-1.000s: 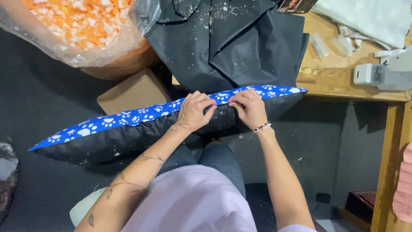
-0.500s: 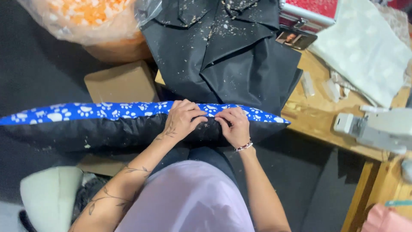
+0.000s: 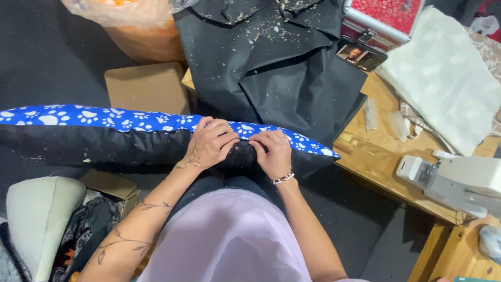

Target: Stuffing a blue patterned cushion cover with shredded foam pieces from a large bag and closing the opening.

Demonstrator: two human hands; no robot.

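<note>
The left hand (image 3: 210, 143) is laid over the top edge of a long cushion (image 3: 104, 137), its fingers curled down and pressed into the black side. The right hand (image 3: 272, 151) is set just beside it, fingertips bent onto the same edge, so that the fabric is pinched between the two hands (a beaded bracelet (image 3: 283, 178) is worn on the right wrist). The cushion is held across the lap, its blue paw-print face turned up and far, its black face near; it is stretched from the left edge of the view to a point right of the hands. Beyond it, black cloth (image 3: 282, 68) strewn with pale crumbs is draped over a wooden table (image 3: 381, 156). A cardboard box (image 3: 146, 86) is seen far left, under a clear bag (image 3: 130, 21) of orange filling. At the right, a white sewing machine (image 3: 459, 180) is seen on the table.
</note>
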